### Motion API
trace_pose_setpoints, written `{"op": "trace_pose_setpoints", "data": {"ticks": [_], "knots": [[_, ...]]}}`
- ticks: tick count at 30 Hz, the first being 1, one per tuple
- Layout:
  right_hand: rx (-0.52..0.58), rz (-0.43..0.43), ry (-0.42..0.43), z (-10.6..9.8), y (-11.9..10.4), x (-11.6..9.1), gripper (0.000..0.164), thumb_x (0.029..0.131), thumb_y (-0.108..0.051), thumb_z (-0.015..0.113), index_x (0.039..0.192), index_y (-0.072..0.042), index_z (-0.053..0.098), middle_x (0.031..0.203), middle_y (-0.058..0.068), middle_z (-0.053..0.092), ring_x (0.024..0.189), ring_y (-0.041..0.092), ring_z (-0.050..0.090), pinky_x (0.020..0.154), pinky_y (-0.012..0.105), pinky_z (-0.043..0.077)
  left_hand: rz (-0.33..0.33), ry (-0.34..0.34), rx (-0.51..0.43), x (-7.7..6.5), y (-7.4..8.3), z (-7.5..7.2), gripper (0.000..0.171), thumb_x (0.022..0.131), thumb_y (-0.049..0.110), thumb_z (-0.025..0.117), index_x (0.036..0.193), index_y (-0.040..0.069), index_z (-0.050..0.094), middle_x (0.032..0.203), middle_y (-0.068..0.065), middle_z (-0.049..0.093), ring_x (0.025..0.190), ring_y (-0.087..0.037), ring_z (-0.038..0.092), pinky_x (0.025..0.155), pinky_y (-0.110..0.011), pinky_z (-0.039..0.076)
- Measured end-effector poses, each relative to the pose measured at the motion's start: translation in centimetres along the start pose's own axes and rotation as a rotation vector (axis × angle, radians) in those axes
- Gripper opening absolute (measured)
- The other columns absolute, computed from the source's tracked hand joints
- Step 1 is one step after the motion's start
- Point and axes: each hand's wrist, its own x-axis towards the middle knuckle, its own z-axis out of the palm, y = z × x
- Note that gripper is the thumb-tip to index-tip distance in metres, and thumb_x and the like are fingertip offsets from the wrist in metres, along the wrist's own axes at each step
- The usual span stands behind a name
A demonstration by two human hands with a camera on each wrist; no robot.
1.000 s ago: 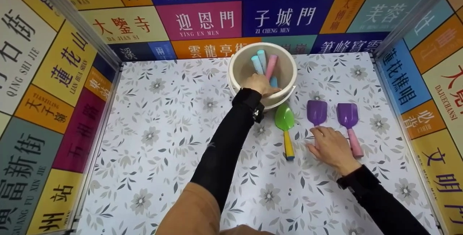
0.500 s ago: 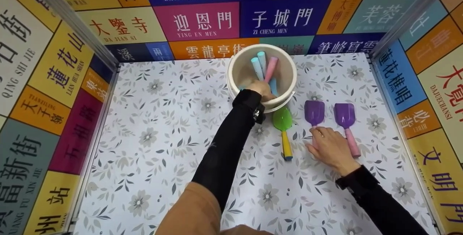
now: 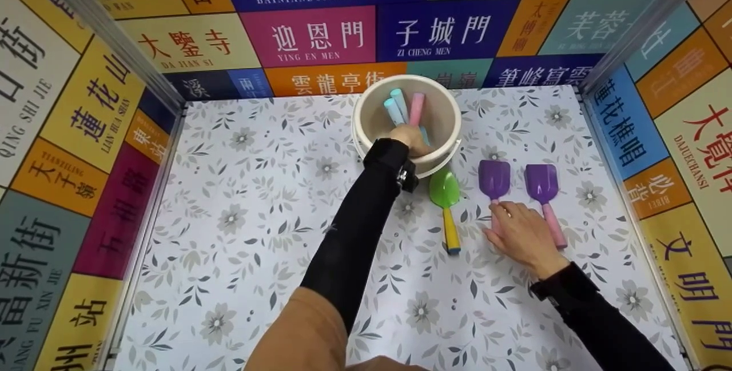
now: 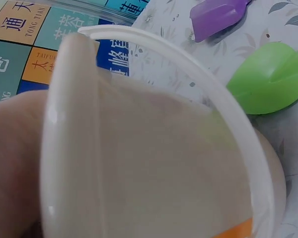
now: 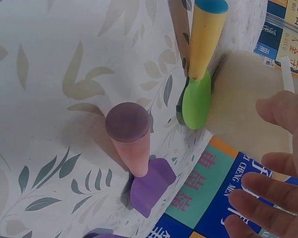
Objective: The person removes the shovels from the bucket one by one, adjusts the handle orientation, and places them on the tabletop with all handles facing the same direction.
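My left hand (image 3: 410,138) reaches down inside the cream bucket (image 3: 452,111), below several shovel handles. Two light-blue handles (image 3: 394,109) and a pink handle (image 3: 417,108) lean against the far side. Its fingers are hidden by the hand and the bucket wall. Over the pink handle of a purple shovel (image 3: 494,178) hovers my right hand (image 3: 521,234). In the right wrist view its fingers (image 5: 260,186) are spread and grip nothing. A second purple shovel (image 3: 541,182) lies to the right. Beside the bucket lies a green shovel (image 3: 445,188) with a yellow handle.
A flower-print sheet (image 3: 274,279) covers the table. Printed panels (image 3: 309,34) wall it in at the back and both sides. The bucket stands close to the back wall, and its white carrying handle (image 4: 223,94) hangs along the outside.
My left hand has gone deeper into the bucket, and its thumb is out of sight. Bucket and handles have shifted slightly left. The right hand stays put, while the head view has drifted a little.
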Motion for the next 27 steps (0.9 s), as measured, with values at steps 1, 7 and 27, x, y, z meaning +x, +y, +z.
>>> {"op": "trace_pose_setpoints", "data": {"ticks": [1, 7, 27], "knots": [[0.001, 0.003, -0.004, 0.0, 0.0, 0.0, 0.051, 0.087, -0.02, 0.087, 0.124, 0.009, 0.069, 0.11, 0.03, 0.076, 0.093, 0.048, 0.075, 0.073, 0.054, 0.064, -0.012, -0.009, -0.003, 0.0, 0.0, -0.1, 0.061, 0.097, 0.061, 0.066, 0.133, 0.013, 0.076, 0.155, -0.014, 0.067, 0.137, -0.025, 0.066, 0.114, -0.037, 0.057], [0.006, 0.017, -0.017, 0.0, -0.1, 0.1, 0.051, 0.089, -0.021, 0.087, 0.125, 0.009, 0.069, 0.111, 0.03, 0.076, 0.094, 0.048, 0.075, 0.075, 0.055, 0.065, -0.057, 0.014, -0.077, 1.8, -1.1, 0.2, 0.047, 0.092, 0.029, 0.069, 0.129, 0.002, 0.077, 0.151, -0.02, 0.065, 0.128, -0.028, 0.07, 0.105, -0.036, 0.064], [0.042, 0.094, -0.109, -0.4, -0.4, -0.1, 0.049, 0.094, -0.02, 0.086, 0.13, 0.009, 0.069, 0.116, 0.032, 0.075, 0.102, 0.051, 0.074, 0.08, 0.059, 0.066, -0.132, 0.548, -0.011, -4.5, -1.7, -0.4, 0.033, 0.111, 0.014, 0.06, 0.137, 0.009, 0.08, 0.136, -0.017, 0.073, 0.118, -0.029, 0.077, 0.1, -0.044, 0.068]]}}
